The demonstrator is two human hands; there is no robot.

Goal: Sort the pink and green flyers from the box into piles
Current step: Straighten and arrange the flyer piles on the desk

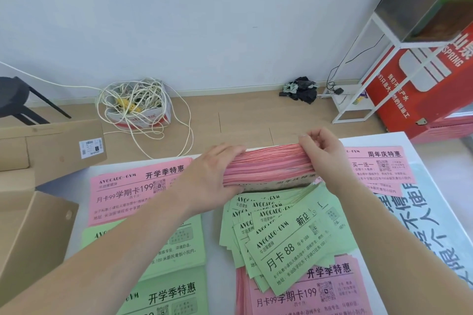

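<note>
A thick bundle of pink flyers [268, 165] stands on edge on the white table. My left hand [212, 176] grips its left end. My right hand [322, 153] holds its right end, fingers curled over the top edge. In front of the bundle lies a fanned heap of green flyers [289, 235] on top of a pink pile [307, 296]. More pink flyers lie at the left [128, 194] and right [378, 166]. Green piles sit at the lower left [179, 245] and bottom [169, 296].
An open cardboard box [33, 227] stands at the table's left edge. On the floor behind are a box of tangled white cable [138, 105], a black stool [15, 100], a white rack [358, 94] and a red carton [430, 84]. A printed sheet [435, 225] covers the table's right.
</note>
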